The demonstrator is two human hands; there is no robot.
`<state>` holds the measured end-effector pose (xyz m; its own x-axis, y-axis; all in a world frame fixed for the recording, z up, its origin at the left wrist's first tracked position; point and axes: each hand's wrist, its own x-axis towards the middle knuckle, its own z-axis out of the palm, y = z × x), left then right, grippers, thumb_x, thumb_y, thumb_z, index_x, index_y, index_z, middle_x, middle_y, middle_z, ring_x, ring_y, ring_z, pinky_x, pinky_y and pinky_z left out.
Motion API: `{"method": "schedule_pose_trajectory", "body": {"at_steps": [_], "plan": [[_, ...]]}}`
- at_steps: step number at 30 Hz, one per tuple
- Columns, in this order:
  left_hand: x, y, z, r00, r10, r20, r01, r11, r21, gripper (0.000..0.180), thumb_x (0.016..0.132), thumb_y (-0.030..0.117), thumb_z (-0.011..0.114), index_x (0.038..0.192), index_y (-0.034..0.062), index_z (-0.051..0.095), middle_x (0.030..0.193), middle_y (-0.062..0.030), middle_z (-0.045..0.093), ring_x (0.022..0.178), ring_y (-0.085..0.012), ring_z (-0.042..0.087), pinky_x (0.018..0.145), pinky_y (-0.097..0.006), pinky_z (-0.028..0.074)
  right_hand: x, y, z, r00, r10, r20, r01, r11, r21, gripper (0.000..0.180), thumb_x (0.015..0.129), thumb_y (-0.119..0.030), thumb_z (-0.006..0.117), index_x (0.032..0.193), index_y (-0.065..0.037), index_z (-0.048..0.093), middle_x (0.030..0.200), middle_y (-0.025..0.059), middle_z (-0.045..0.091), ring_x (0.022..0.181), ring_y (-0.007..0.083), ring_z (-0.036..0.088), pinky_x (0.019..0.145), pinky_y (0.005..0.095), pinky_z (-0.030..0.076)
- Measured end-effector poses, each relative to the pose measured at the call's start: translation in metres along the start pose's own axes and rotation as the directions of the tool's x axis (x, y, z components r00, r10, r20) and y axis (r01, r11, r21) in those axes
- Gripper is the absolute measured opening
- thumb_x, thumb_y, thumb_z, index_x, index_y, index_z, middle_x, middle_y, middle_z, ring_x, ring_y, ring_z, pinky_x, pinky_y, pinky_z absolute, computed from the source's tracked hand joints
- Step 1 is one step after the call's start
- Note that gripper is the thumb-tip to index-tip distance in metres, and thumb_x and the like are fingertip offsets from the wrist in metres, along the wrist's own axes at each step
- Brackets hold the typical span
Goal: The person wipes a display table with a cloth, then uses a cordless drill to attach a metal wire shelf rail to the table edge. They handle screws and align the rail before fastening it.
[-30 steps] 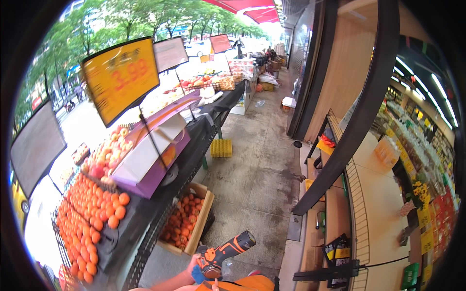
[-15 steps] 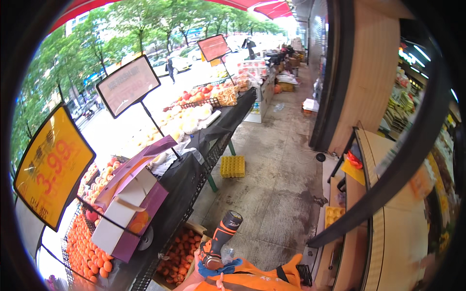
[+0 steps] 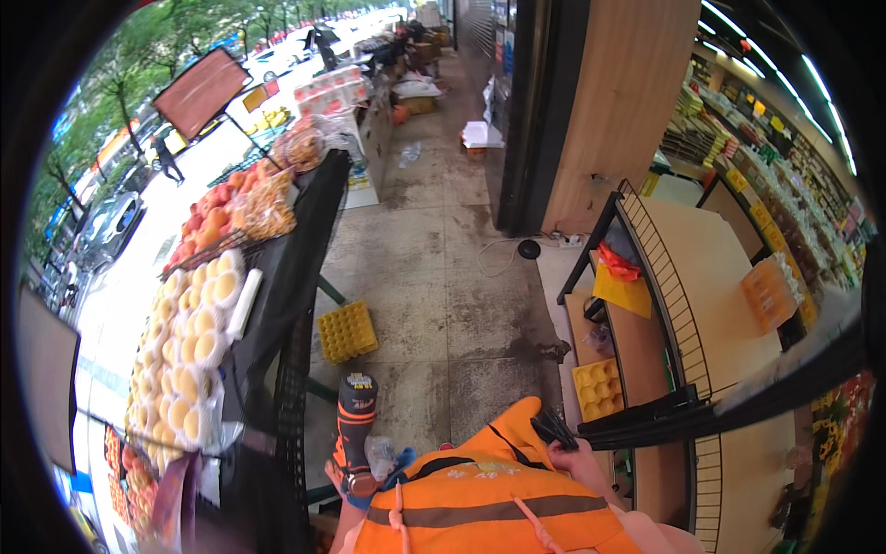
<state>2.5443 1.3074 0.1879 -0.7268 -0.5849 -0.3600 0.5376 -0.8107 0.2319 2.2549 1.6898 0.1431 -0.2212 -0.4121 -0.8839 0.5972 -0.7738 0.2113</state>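
Left hand [image 3: 336, 475]: closed round the lower part of a black-and-orange power tool [image 3: 356, 417], which stands nearly upright above the fist, its blunt dark end uppermost; part of the grip is hidden behind the tool. Right hand [image 3: 574, 456]: fingers closed on a dark object [image 3: 552, 430], whose kind cannot be told at this angle. Between the two hands spreads an orange apron [image 3: 480, 512] with dark bands and thin pinkish cords. Just right of the left hand are some clear plastic [image 3: 379, 457] and a bit of blue cloth [image 3: 403, 461].

Ahead of the left hand, a yellow egg tray [image 3: 347, 332] lies on the stained floor [image 3: 401, 249]. To that hand's left runs a stall with a black cloth [image 3: 268, 342], bearing pale fruit [image 3: 189, 337] in white foam nets and, farther off, red fruit [image 3: 214, 210] under a reddish sign [image 3: 201, 92].

Near the right hand, on its right, a black bar [image 3: 646, 420] crosses in front of a wooden shelf unit [image 3: 646, 346]. Low in this unit, ahead of the hand, sits a second yellow tray [image 3: 598, 391]; beyond it, a red bag [image 3: 618, 263] rests on a yellow sheet [image 3: 624, 293]. Farther ahead, a black disc [image 3: 529, 249] lies on the floor beside a pale cord [image 3: 489, 266]
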Motion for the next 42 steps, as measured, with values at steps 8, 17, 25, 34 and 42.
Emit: {"method": "schedule_pose_trajectory", "body": {"at_steps": [8, 17, 25, 34, 42], "plan": [[0.238, -0.026, 0.1, 0.993, -0.095, 0.074, 0.091, 0.994, 0.051, 0.073, 0.082, 0.057, 0.046, 0.137, 0.0081, 0.042, 0.115, -0.0186, 0.06, 0.098, -0.0362, 0.062, 0.085, -0.051, 0.052, 0.103, -0.014, 0.127, 0.982, -0.099, 0.16, 0.143, 0.946, -0.293, 0.006, 0.088, -0.006, 0.041, 0.083, -0.004, 0.044, 0.068, 0.0084, 0.046, 0.057, 0.0195, 0.044, 0.053, 0.0303, 0.04], [0.441, -0.074, 0.219, 0.994, -0.076, 0.073, 0.066, 0.99, 0.126, 0.076, 0.081, 0.059, 0.046, 0.137, 0.0076, 0.041, 0.116, -0.0188, 0.06, 0.098, -0.0361, 0.062, 0.086, -0.051, 0.052, 0.175, -0.092, 0.398, 0.994, 0.079, 0.07, -0.086, 0.991, 0.105, 0.017, 0.093, -0.013, 0.039, 0.089, -0.005, 0.053, 0.073, 0.0078, 0.054, 0.059, 0.0194, 0.051, 0.048, 0.0298, 0.045], [0.609, -0.14, 0.306, 0.99, -0.136, 0.041, 0.127, 0.976, 0.176, 0.079, 0.079, 0.061, 0.046, 0.137, 0.007, 0.04, 0.116, -0.019, 0.059, 0.099, -0.036, 0.062, 0.086, -0.05, 0.052, 0.23, -0.134, 0.561, 0.997, 0.073, 0.005, -0.071, 0.981, -0.18, 0.016, 0.088, -0.01, 0.053, 0.074, -0.011, 0.046, 0.066, 0.0042, 0.05, 0.062, 0.0206, 0.053, 0.06, 0.0393, 0.045], [0.863, -0.276, 0.419, 0.903, -0.42, 0.088, 0.39, 0.889, 0.24, 0.082, 0.078, 0.062, 0.047, 0.138, 0.0065, 0.039, 0.117, -0.0192, 0.058, 0.099, -0.0358, 0.062, 0.086, -0.05, 0.052, 0.168, -0.222, 0.782, 0.983, -0.181, -0.042, 0.13, 0.83, -0.542, 0.016, 0.089, -0.014, 0.056, 0.074, -0.008, 0.051, 0.068, 0.0054, 0.054, 0.067, 0.0234, 0.059, 0.063, 0.0368, 0.05], [1.021, -0.445, 0.528, 0.697, -0.712, 0.085, 0.626, 0.661, 0.414, 0.085, 0.076, 0.064, 0.047, 0.138, 0.006, 0.038, 0.117, -0.0193, 0.058, 0.099, -0.0357, 0.062, 0.086, -0.049, 0.051, 0.011, -0.338, 0.873, 0.994, -0.11, 0.026, 0.103, 0.796, -0.597, 0.019, 0.092, -0.02, 0.055, 0.078, -0.007, 0.052, 0.059, -0.0017, 0.049, 0.052, 0.012, 0.047, 0.043, 0.026, 0.038]]}}
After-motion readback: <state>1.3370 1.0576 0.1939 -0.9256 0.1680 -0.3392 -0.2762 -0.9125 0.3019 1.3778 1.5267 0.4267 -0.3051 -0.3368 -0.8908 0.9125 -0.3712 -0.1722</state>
